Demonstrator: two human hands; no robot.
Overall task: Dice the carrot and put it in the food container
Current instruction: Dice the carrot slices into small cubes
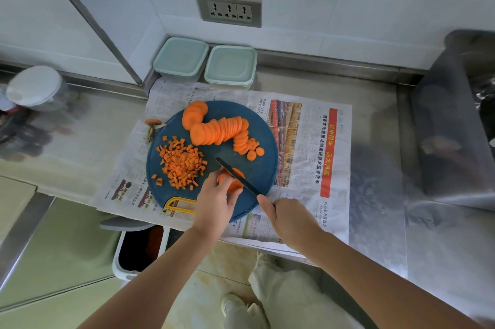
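- An open bin [139, 248] stands on the floor below the counter's near edge, left of the person's forearms.
- The right hand [289, 218] is over the newspaper's near edge. It is closed in a fist round the knife [238, 177], so the handle is hidden, and the thumb lies forward toward the blade.
- The left hand [217, 202] has its fingers curled down over a small stack of carrot slices [235, 186], pinning it at the near edge of the cutting board [265, 167].
- The dark blade lies slantwise across the top of that stack, with its tip pointing far-left.
- The round blue board sits on the newspaper [302, 141], which is spread over the steel counter [375, 119].
- A heap of diced carrot [182, 165] lies on the board's left half, with a few cubes scattered beside it.
- A curved row of leaning carrot rounds [222, 130] runs across the board's far half.
- The cut carrot top [153, 122] lies at the board's far-left rim.
- Two pale green food containers [180, 59] [231, 67] stand side by side at the counter's far edge, near the wall corner, with their lids on.
- A lidded jar [34, 88] stands at the counter's far left.
- A triple wall socket [229, 8] is mounted above the containers.
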